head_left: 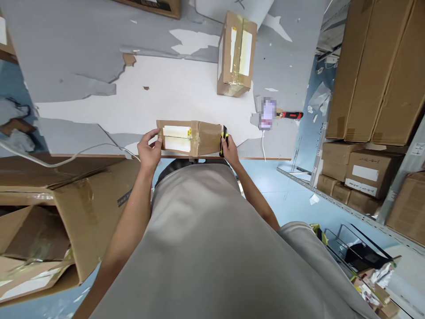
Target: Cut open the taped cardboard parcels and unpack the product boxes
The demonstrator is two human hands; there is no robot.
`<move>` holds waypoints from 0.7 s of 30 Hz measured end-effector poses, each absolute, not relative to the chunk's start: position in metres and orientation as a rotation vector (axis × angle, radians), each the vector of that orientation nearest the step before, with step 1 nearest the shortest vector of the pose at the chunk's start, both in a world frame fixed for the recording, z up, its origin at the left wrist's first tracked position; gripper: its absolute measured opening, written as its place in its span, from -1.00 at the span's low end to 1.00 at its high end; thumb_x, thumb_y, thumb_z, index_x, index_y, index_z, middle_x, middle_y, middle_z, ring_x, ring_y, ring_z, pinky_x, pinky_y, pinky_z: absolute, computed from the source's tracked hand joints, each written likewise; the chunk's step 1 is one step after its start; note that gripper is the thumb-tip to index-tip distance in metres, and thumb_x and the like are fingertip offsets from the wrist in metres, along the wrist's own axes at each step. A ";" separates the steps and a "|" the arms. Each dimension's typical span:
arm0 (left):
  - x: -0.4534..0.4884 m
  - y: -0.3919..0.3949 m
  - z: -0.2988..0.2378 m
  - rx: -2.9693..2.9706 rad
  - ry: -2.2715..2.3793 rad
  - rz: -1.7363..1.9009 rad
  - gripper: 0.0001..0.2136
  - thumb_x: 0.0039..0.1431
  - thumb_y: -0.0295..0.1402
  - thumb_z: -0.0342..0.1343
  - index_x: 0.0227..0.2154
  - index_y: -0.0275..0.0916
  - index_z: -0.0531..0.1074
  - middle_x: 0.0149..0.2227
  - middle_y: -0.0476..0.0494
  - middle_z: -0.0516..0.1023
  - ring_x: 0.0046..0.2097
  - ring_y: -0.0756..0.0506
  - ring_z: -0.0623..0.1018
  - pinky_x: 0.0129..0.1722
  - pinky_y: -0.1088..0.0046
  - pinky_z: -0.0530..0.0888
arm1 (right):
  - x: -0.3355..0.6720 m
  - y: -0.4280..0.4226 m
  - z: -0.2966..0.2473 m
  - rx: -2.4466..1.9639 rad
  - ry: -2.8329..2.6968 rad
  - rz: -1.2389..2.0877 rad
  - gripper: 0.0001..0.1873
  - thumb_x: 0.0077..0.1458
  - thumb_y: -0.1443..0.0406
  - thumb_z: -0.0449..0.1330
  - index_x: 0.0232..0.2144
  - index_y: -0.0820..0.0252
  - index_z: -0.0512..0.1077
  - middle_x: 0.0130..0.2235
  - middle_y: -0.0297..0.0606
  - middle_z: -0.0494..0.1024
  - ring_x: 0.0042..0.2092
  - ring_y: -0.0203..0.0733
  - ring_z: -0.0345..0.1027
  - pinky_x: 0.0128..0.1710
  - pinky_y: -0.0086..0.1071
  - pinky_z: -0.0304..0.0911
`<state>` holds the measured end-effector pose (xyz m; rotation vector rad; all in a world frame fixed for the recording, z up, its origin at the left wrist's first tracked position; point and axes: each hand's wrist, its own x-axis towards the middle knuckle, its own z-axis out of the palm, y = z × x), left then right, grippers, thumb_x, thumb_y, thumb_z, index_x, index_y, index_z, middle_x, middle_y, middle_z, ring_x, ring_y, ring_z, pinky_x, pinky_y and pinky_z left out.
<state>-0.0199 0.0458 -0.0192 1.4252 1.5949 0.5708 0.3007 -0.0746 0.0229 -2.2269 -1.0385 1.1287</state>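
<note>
A small taped cardboard box (209,138) with white labels lies at the table's near edge, between my two hands. My left hand (150,148) grips its left end, thumb and fingers on the cardboard. At the right end, my right hand (230,148) is closed around a black and yellow utility knife (223,141), held against the box's side. The knife's blade cannot be made out. Farther back on the table stands a second taped box (236,55), also labelled.
The table (172,79) has a torn grey covering. To the right lie a phone (267,114) with a cable and a red-and-black handled tool (291,115). A large open carton (83,217) stands at lower left; shelving with boxes (368,71) rises on the right.
</note>
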 end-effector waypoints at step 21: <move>0.054 0.082 0.021 1.430 1.153 0.509 -0.57 0.50 0.03 0.21 0.20 -0.12 0.67 0.31 -0.29 0.72 0.25 -0.27 0.71 0.21 0.19 0.70 | 0.283 -0.051 0.113 -2.658 -1.364 0.620 -0.40 0.73 0.26 -0.08 0.62 0.07 0.41 0.29 0.08 0.65 0.23 0.13 0.65 0.31 -0.08 0.51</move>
